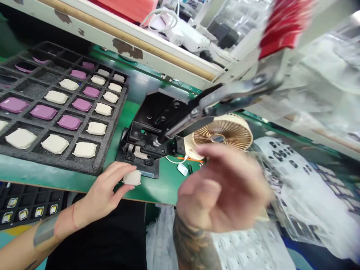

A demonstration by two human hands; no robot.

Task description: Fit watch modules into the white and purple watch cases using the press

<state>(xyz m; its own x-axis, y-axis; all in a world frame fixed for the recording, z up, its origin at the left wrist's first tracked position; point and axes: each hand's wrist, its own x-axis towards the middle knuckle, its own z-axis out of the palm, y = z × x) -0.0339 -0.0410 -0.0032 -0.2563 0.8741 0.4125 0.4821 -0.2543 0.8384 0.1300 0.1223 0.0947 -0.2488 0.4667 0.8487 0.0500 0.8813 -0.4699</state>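
Observation:
My left hand (102, 191) pinches a cream-coloured watch-case-like shell (132, 177) between thumb and fingers, at the front of a black hand press (157, 125). Inside the press's jig sits another pale piece (140, 153), partly hidden by the metal. The press lever ends in a red grip (285, 26), raised at the upper right. My right hand (222, 187) is in the air right of the press, blurred by motion. Its palm shows, its fingers are loosely bent and apart, and I see nothing in it.
A dark foam tray (98, 161) on the left holds several cream and purple shells. Behind my right hand stands a small beige fan (225, 131). Plastic-wrapped parts (309, 187) lie on the right. A shelf edge (135, 45) runs across the back. Below left, another tray (30, 202) holds small parts.

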